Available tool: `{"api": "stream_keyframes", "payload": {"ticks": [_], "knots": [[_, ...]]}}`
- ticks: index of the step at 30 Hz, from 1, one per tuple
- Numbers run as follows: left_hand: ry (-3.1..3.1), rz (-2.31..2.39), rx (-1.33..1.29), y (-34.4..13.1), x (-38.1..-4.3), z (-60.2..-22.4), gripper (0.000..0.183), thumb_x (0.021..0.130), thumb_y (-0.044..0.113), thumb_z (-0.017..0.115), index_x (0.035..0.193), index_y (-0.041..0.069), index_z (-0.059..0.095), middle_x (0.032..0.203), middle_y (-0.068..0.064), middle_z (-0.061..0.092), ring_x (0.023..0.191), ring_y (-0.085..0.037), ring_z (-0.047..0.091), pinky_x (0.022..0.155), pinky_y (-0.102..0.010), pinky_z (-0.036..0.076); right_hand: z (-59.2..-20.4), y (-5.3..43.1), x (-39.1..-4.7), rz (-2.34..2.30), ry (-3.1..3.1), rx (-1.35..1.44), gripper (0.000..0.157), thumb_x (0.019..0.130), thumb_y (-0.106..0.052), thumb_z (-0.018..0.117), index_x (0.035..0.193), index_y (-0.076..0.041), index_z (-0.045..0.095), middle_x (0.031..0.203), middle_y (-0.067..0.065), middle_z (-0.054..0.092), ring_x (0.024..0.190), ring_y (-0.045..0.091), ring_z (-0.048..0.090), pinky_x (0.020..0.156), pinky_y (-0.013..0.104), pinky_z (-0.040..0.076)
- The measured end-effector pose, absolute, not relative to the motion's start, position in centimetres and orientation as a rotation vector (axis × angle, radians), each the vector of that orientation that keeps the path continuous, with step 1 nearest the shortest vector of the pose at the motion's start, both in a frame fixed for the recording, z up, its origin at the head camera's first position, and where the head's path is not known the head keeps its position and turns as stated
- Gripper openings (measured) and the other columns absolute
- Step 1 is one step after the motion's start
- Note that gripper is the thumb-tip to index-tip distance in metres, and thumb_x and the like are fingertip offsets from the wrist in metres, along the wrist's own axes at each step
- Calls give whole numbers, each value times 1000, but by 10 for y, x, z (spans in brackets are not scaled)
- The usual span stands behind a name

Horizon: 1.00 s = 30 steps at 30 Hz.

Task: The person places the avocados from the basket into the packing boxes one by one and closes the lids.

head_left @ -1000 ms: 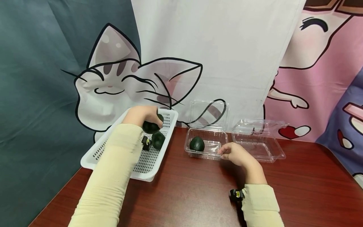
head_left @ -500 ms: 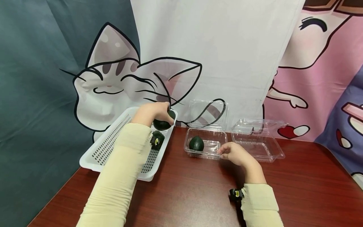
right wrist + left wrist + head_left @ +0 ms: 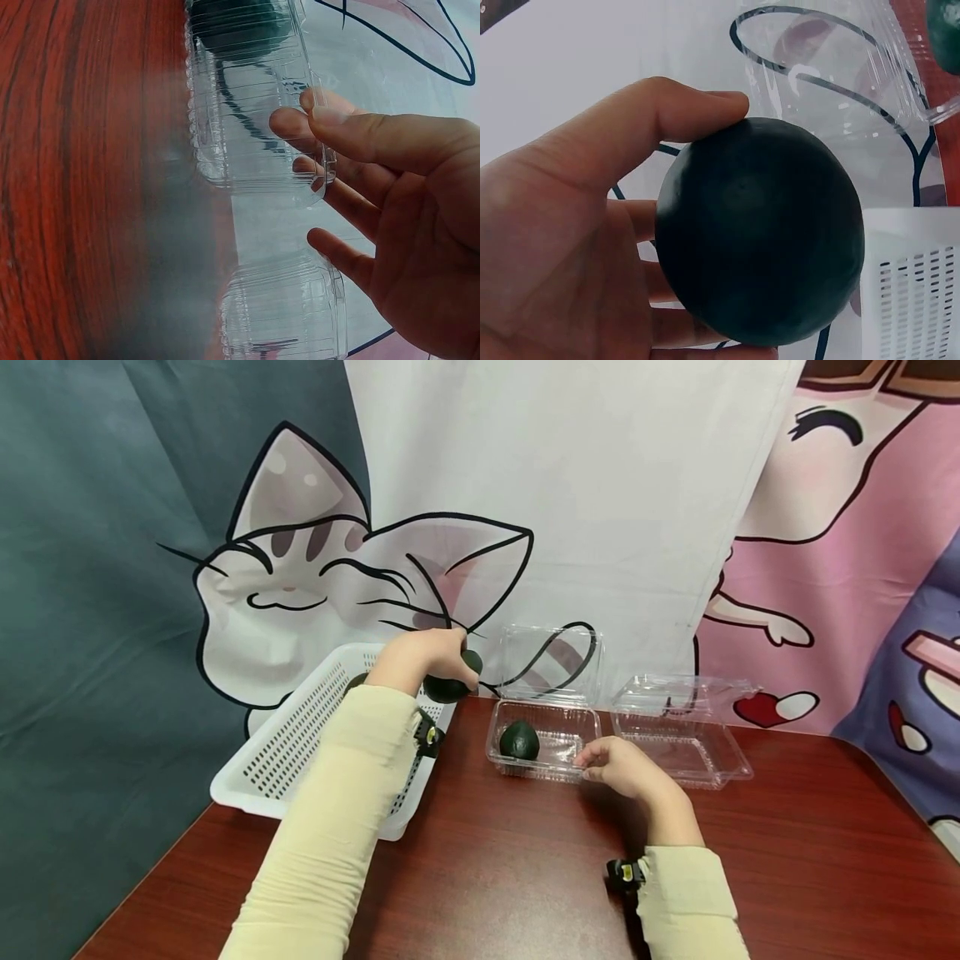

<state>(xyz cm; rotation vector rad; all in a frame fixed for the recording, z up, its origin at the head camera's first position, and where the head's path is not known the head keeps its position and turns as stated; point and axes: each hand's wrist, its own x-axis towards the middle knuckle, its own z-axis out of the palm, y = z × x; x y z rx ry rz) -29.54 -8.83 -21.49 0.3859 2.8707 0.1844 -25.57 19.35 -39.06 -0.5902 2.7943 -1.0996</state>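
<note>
Left hand (image 3: pixel 433 658): clamped on a dark green avocado (image 3: pixel 761 232); the left wrist view gives the thumb along the top edge, fingers behind and a broad smooth face of the fruit, where the head view has mainly the back of the hand and a partial dark outline. Right hand (image 3: pixel 624 767): pinching the rim of the left clear container (image 3: pixel 561 747) at its near right corner; the right wrist view alone makes plain the thumb against the rim, fingertips seen through the plastic, and the little finger standing apart from it. Head view alone: the full spread of white perforated basket (image 3: pixel 227 787), two containers side by side with lids raised, and a dark item (image 3: pixel 356 682) in the basket, mostly hidden by the left sleeve (image 3: pixel 352 802). Position of held avocado: under the left hand and toward its fingertips, by the basket's far right corner, left of the left clear container and well apart from the right hand. Second avocado (image 3: pixel 519 741): in that container's left part, beyond the right hand's fingertips. Right clear container (image 3: pixel 678 752): just beside the first. Support: red-brown wooden table (image 3: pixel 487 868). Backing: cat-printed cloth (image 3: pixel 600 502).
</note>
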Motion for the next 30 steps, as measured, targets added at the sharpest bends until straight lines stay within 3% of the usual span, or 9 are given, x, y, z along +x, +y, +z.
{"api": "stream_keyframes", "payload": {"ticks": [9,30], "knots": [[2847,264,467,-73,-298,-216,63,78,39,64,130,10,42,117,-10,52,98,-24,52,83,-38,43,-391,193,-256,-1131,2772,-588,13,78,6,64,87,-2,70,84,5,67,83,16,58,76,36,45],[2849,308,609,-29,-294,-221,50,79,34,63,120,10,46,106,-5,53,90,-20,52,74,-32,44,-390,194,-256,-1141,2769,-564,16,79,1,65,95,0,68,89,8,68,84,17,58,78,37,45]]}}
